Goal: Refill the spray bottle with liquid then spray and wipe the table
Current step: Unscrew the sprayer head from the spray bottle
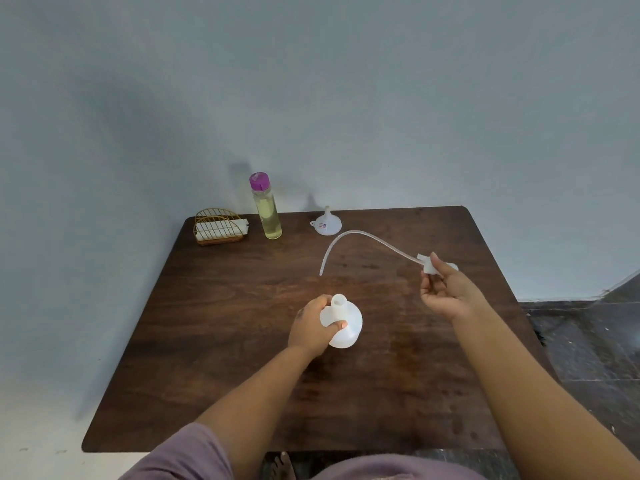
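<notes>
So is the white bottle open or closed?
Open. The white bottle has a bare neck, and the right hand holds the sprayer top away from it.

Spray head [437,265] largely covered by the right hand [446,289], left side of the spray bottle [343,322] masked by the left hand [313,329], funnel [327,223] label too small to be read, both forearms cut off by the lower edge, table [242,375] near edge hidden behind the lap.

From my remote seat I can read nothing: the only marking I find is a small white sticker with red print on the white funnel [327,225], too tiny and blurred to make out.
</notes>
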`<action>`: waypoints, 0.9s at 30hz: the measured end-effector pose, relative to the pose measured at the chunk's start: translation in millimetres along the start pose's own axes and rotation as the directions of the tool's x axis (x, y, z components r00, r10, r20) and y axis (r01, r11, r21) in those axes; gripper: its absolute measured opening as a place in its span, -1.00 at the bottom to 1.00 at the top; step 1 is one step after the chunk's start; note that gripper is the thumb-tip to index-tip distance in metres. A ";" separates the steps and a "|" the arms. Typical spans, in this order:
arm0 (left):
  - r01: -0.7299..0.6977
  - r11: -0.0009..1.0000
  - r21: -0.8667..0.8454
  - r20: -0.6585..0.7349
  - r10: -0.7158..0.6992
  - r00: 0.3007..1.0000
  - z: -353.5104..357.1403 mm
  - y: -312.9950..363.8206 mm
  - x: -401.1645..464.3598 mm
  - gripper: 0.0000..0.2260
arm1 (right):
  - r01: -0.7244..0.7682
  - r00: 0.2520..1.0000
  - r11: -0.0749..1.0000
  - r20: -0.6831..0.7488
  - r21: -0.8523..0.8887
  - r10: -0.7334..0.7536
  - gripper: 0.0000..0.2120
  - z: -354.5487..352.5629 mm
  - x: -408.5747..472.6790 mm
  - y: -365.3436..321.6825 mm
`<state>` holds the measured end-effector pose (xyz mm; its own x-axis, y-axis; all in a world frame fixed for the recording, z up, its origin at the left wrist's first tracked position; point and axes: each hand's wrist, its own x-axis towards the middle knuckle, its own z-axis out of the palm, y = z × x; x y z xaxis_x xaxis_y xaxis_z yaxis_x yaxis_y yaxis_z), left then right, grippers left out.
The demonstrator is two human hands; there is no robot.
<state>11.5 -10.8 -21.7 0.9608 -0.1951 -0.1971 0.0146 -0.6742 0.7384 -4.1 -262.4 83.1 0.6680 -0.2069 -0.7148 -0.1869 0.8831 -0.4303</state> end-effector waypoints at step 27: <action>-0.028 0.996 0.082 -0.095 0.036 0.995 -6.6 2.0 -6.8 -0.58 | -0.032 0.957 0.990 -0.283 0.134 0.069 -0.86 -80.6 41.1 69.0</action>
<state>6.8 -6.2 -14.6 0.9826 -0.1508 -0.1086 -0.0351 -0.7244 0.6884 -47.6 -243.8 -20.4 0.4225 -0.2561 -0.8694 -0.1095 0.9378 -0.3295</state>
